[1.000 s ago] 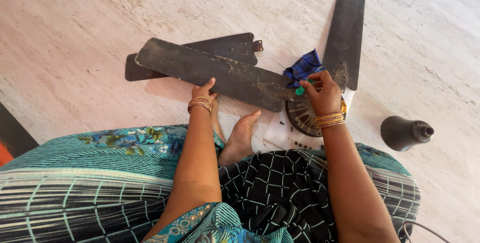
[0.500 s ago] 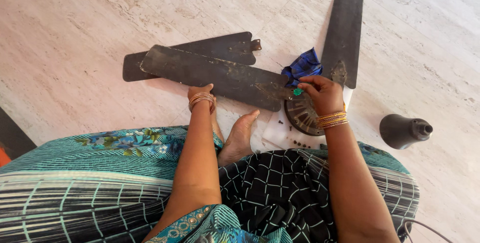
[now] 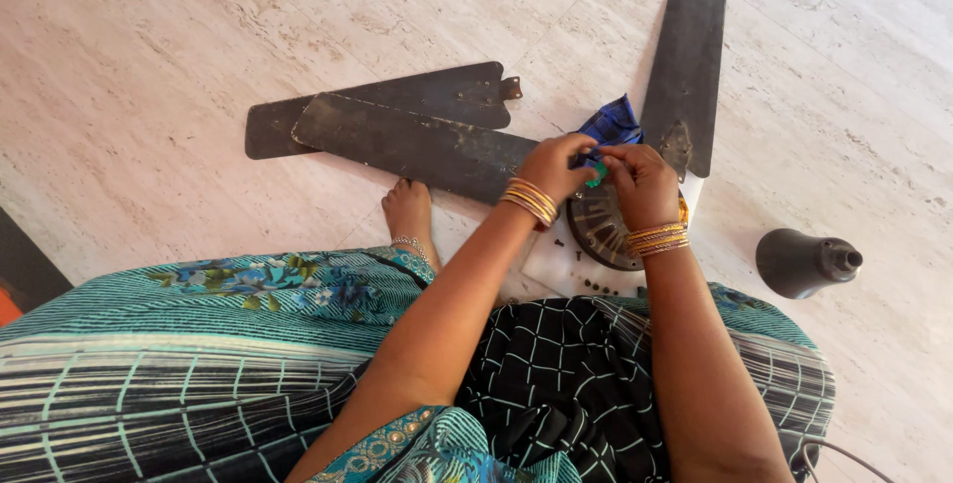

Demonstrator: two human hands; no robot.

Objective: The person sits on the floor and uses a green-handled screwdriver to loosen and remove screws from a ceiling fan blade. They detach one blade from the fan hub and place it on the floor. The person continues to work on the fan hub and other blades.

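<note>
**Two Hands Meet Over a Small Green Piece at the Fan Motor**

A small green piece (image 3: 596, 178) is pinched between the fingertips of the right hand (image 3: 640, 185). The left hand (image 3: 552, 167) is brought right up against it, with its fingers curled in at the same spot. Whether the left hand also grips the green piece cannot be told, because the fingers hide it. Gold bangles are worn on both wrists.

The green piece is held just above the round fan motor (image 3: 599, 228), at the place where a dark fan blade (image 3: 417, 143) meets it. The piece looks tiny and light, so it is probably easy to drop. It is best held by the fingertips, as it is now.

The fan blade is long, flat and stiff, and it looks dusty. It is likely best held near its narrow end by the motor. A second blade (image 3: 397, 106) is lying partly under it, and a third blade (image 3: 687, 61) is pointed away from the motor. A blue cloth (image 3: 611, 123) is tucked beside the hands.

The motor is set on a white sheet (image 3: 541, 260), where a few small dark screws (image 3: 596, 286) are scattered. A dark bell-shaped cover (image 3: 802, 263) is lying well apart on the pale stone floor (image 3: 149, 56). A bare foot (image 3: 407, 213) is rested near the blades.
</note>
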